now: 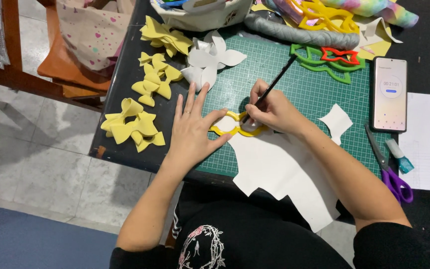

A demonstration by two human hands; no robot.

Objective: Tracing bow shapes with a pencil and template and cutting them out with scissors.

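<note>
Fingers of the left hand [191, 130] lie spread and flat, pressing a yellow stencil [235, 128] onto a white sheet [279, 169] on the green mat [304, 94]. Right hand [269, 109] fingers pinch a black pen [273, 83], its tip at the stencil's inner edge. Yellow bows [134, 127] lie left of the mat, white petals [210, 60] above the left hand. Right of the mat: phone [390, 93], purple scissors [393, 174], glue tube [400, 156].
</note>
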